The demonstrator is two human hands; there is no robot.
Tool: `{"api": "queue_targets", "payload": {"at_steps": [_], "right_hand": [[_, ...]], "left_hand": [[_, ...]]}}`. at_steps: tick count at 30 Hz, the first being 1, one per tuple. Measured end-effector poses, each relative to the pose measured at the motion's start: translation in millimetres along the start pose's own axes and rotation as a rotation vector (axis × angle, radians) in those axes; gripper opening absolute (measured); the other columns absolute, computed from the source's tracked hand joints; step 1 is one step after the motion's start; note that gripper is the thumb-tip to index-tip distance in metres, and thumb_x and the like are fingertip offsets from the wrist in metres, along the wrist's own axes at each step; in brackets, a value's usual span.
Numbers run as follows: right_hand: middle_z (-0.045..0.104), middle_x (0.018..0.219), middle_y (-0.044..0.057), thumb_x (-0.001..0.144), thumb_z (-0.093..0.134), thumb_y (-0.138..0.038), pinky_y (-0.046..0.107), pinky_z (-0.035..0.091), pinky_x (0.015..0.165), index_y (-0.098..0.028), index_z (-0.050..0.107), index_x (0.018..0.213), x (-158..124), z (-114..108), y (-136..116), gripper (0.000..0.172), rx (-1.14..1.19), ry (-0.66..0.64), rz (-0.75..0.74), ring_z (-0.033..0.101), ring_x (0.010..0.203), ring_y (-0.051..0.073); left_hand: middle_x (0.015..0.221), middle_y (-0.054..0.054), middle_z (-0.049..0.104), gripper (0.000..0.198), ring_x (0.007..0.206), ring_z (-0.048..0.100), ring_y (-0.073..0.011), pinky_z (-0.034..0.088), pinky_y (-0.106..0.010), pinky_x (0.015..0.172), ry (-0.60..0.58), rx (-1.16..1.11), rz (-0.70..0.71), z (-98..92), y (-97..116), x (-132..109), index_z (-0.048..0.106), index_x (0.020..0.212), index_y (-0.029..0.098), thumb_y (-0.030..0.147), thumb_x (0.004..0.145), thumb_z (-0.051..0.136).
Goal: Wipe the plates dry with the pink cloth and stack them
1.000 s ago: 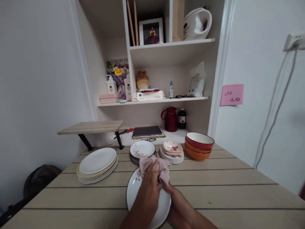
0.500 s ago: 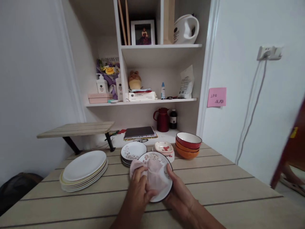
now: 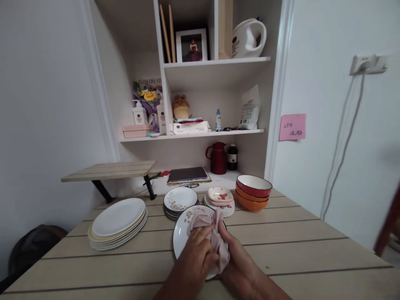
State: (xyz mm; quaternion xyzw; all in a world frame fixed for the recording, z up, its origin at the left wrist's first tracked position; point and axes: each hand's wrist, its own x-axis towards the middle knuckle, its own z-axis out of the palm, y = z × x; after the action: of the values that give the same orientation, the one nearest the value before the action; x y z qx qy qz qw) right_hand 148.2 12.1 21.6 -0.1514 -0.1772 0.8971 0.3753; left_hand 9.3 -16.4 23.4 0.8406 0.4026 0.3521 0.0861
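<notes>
A white plate with a dark rim and brown flower print [image 3: 181, 233] is held up over the table, tilted toward me. My right hand [image 3: 239, 258] grips its right edge, thumb on top and fingers beneath. My left hand [image 3: 200, 250] presses a bunched pale pink cloth [image 3: 221, 239] against the plate's face, on the right side. The cloth hangs over the right rim, close to my right thumb. Just behind sits a stack of matching flowered plates [image 3: 180, 198].
Left stands a stack of larger white and yellow plates [image 3: 118, 217]. Behind are small red-patterned dishes [image 3: 220, 194] and, farther right, stacked red and orange bowls [image 3: 253, 192]. A low wooden riser [image 3: 109, 168] is at the back left; a red jug [image 3: 218, 158] stands under the shelves.
The cloth and my left hand have moved across the plate from its left side to its right edge. The cloth is now more bunched. The view has shifted slightly.
</notes>
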Motion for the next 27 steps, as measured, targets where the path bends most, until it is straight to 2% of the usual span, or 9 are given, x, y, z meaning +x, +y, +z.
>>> {"api": "queue_targets", "payload": {"at_steps": [4, 8, 11, 12, 16, 19, 21, 24, 27], "right_hand": [[0.073, 0.1, 0.015, 0.082, 0.053, -0.06, 0.044, 0.048, 0.087, -0.011, 0.065, 0.109, 1, -5, -13, 0.058, 0.024, -0.016, -0.024, 0.067, 0.089, 0.028], [0.072, 0.103, 0.013, 0.085, 0.054, -0.055, 0.038, 0.047, 0.088, -0.012, 0.062, 0.117, -1, -3, -10, 0.054, 0.057, -0.064, -0.066, 0.066, 0.093, 0.024], [0.072, 0.106, 0.012, 0.085, 0.055, -0.053, 0.036, 0.047, 0.089, -0.013, 0.059, 0.123, -2, 0, 3, 0.055, 0.017, -0.08, -0.033, 0.066, 0.093, 0.023], [0.072, 0.105, 0.012, 0.085, 0.056, -0.052, 0.036, 0.047, 0.088, -0.014, 0.06, 0.123, -1, 1, 8, 0.055, 0.001, -0.076, -0.016, 0.067, 0.092, 0.023], [0.074, 0.093, 0.011, 0.085, 0.057, -0.05, 0.031, 0.048, 0.083, -0.012, 0.065, 0.113, 2, 2, 22, 0.048, 0.015, -0.02, 0.053, 0.068, 0.08, 0.019], [0.074, 0.089, 0.008, 0.086, 0.057, -0.047, 0.026, 0.049, 0.074, -0.013, 0.067, 0.106, 2, 2, 16, 0.04, 0.064, 0.005, 0.033, 0.067, 0.073, 0.015], [0.074, 0.089, 0.009, 0.086, 0.057, -0.05, 0.026, 0.049, 0.071, -0.012, 0.068, 0.102, 1, 3, 5, 0.043, 0.07, 0.0, 0.016, 0.067, 0.074, 0.016], [0.073, 0.089, 0.013, 0.083, 0.054, -0.058, 0.033, 0.05, 0.078, -0.009, 0.068, 0.096, -1, 2, -10, 0.052, 0.066, -0.006, 0.053, 0.067, 0.082, 0.022], [0.073, 0.093, 0.015, 0.084, 0.052, -0.058, 0.04, 0.048, 0.085, -0.008, 0.066, 0.102, -1, -2, -18, 0.055, 0.085, -0.009, 0.02, 0.067, 0.089, 0.026]], "left_hand": [[0.127, -0.007, 0.059, 0.024, 0.119, 0.05, -0.0217, 0.041, -0.041, 0.101, 0.065, 0.031, -0.023, -3.2, -8, -2, 0.061, 0.08, 0.021, 0.032, 0.093, 0.044], [0.113, -0.009, 0.063, 0.018, 0.109, 0.054, -0.0257, 0.045, -0.047, 0.094, 0.171, 0.189, -0.082, -11.0, -25, -2, 0.059, 0.069, 0.02, 0.027, 0.086, 0.055], [0.12, -0.009, 0.06, 0.006, 0.116, 0.05, -0.0273, 0.042, -0.051, 0.099, 0.248, 0.276, -0.15, -15.1, -31, -3, 0.06, 0.077, 0.02, 0.017, 0.081, 0.057], [0.124, -0.009, 0.058, 0.008, 0.12, 0.047, -0.0273, 0.039, -0.052, 0.102, 0.255, 0.286, -0.158, -15.2, -31, -3, 0.06, 0.08, 0.02, 0.013, 0.08, 0.056], [0.14, -0.008, 0.048, 0.023, 0.133, 0.037, -0.0256, 0.034, -0.052, 0.109, 0.132, 0.233, -0.165, -8.1, -20, -3, 0.059, 0.089, 0.019, 0.001, 0.077, 0.051], [0.143, -0.009, 0.046, 0.025, 0.134, 0.036, -0.0255, 0.033, -0.051, 0.11, 0.006, 0.141, -0.13, -1.4, -5, -1, 0.058, 0.099, 0.019, 0.004, 0.079, 0.053], [0.142, -0.009, 0.047, 0.02, 0.134, 0.038, -0.0243, 0.034, -0.048, 0.111, -0.036, 0.078, -0.096, 0.1, 4, 0, 0.059, 0.099, 0.02, 0.009, 0.082, 0.054], [0.14, -0.006, 0.051, 0.013, 0.131, 0.042, -0.0219, 0.036, -0.044, 0.11, -0.049, 0.03, -0.055, -2.5, 9, 0, 0.06, 0.091, 0.021, 0.012, 0.084, 0.054], [0.137, -0.006, 0.054, 0.019, 0.129, 0.045, -0.0212, 0.037, -0.044, 0.109, -0.037, 0.073, -0.022, -7.9, 1, -1, 0.06, 0.095, 0.021, 0.009, 0.083, 0.053]]}}
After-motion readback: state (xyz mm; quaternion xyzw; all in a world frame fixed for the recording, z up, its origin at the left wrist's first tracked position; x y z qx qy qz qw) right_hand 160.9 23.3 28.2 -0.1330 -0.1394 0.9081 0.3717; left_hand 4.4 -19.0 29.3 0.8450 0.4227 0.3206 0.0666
